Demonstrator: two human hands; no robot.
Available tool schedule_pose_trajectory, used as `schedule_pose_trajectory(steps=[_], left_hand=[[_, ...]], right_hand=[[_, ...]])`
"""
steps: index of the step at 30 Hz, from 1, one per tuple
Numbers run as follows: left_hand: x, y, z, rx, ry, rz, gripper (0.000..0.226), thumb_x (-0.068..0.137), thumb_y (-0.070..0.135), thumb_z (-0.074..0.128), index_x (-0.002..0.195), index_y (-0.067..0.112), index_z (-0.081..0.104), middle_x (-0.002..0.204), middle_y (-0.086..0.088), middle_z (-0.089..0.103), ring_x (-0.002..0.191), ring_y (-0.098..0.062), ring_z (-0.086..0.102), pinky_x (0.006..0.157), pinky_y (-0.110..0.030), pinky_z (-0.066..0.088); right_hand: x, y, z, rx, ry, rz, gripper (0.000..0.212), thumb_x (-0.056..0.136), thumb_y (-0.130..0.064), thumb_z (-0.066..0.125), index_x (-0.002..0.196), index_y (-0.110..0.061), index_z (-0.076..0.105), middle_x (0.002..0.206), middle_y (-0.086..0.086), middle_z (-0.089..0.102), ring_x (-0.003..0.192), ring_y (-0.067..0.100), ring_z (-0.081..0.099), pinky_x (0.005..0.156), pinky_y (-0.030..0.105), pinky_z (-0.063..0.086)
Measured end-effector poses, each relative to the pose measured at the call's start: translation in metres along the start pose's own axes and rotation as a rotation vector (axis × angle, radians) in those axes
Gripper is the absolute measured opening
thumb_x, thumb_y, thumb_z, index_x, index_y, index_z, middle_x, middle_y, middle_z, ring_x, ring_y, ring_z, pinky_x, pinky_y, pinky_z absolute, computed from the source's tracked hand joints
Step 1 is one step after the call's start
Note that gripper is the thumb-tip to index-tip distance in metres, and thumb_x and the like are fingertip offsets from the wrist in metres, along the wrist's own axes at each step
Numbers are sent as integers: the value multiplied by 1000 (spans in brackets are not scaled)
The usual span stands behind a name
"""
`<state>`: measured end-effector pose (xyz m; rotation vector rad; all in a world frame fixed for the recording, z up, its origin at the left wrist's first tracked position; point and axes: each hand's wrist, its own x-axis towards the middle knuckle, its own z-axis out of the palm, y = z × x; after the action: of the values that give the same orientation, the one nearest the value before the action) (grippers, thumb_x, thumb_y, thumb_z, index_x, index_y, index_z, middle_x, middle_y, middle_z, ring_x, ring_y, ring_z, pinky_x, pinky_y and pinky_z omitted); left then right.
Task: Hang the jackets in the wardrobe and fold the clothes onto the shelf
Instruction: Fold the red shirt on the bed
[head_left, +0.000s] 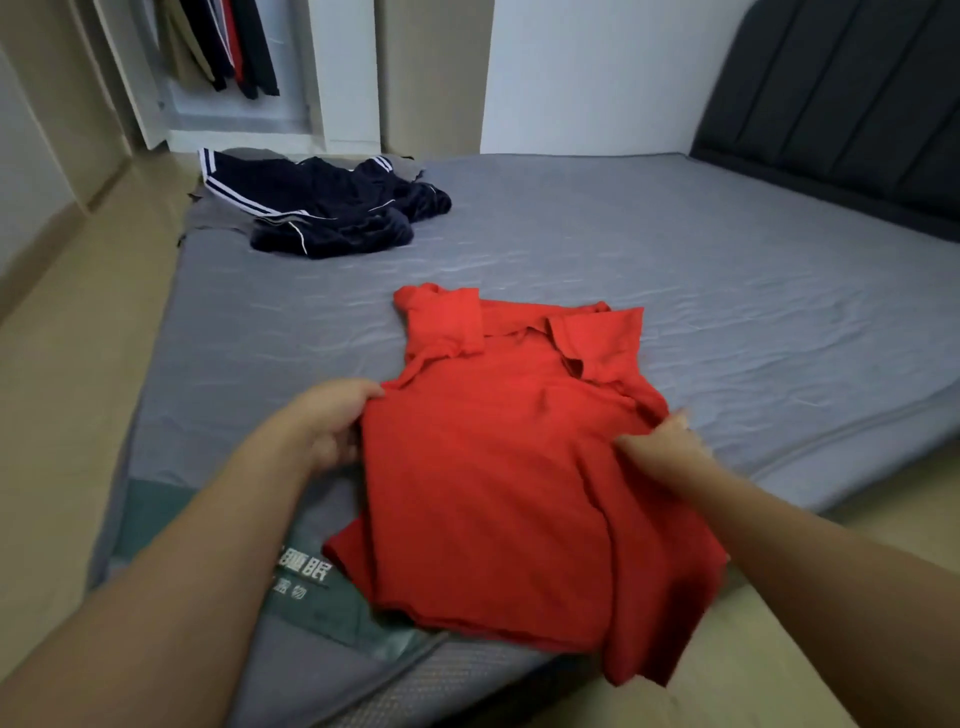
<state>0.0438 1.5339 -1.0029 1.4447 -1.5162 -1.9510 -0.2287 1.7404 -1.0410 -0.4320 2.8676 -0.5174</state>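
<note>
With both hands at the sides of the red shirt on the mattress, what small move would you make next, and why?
Probably fold the right side inward. The red polo shirt lies flat, one sleeve already tucked in, yet its right edge hangs off the mattress. The right hand is at that side; the left hand holds the opposite edge.

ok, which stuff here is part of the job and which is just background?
Job:
red polo shirt, gripped by left hand and right hand
navy clothes pile
wardrobe with hanging garments

Background:
mattress
headboard
floor
</note>
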Motion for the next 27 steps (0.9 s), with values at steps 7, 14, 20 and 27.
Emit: schedule_pose_trajectory(steps=[7, 14, 20, 27], left_hand=[[-20, -23, -17, 42, -459, -99, 33, 77, 28, 72, 102, 6, 75, 105, -15, 73, 84, -23, 74, 80, -34, 56], [-54, 3, -25, 255, -617, -81, 51, 43, 19, 89, 90, 4, 79, 92, -20, 74, 71, -27, 73, 64, -34, 60], [-32, 27, -11, 733, 484, 267, 58, 83, 11, 60, 136, -2, 40, 127, -30, 55, 115, -42, 57, 99, -49, 45], [-39, 12, 14, 1598, -379, 131, 98, 53, 70, 74, 140, 42, 37, 155, 2, 19, 143, -21, 22, 117, -40, 22]], right_hand=[[-38, 12, -34, 538, -667, 151, 16, 83, -12, 66, 69, -6, 71, 69, 10, 69, 57, 20, 63, 64, 27, 53], [-71, 10, -71, 225, -1083, 242, 15, 84, -3, 60, 96, 0, 69, 98, 17, 70, 101, 29, 66, 88, 47, 52], [-50, -21, -100, 423, -472, 158, 37, 100, -7, 39, 63, -8, 43, 34, 6, 46, 32, 17, 46, 35, 16, 40], [-41, -26, -41, 530, -174, -247, 44, 92, 1, 38, 133, -13, 47, 110, 17, 54, 84, 25, 61, 78, 34, 55]])
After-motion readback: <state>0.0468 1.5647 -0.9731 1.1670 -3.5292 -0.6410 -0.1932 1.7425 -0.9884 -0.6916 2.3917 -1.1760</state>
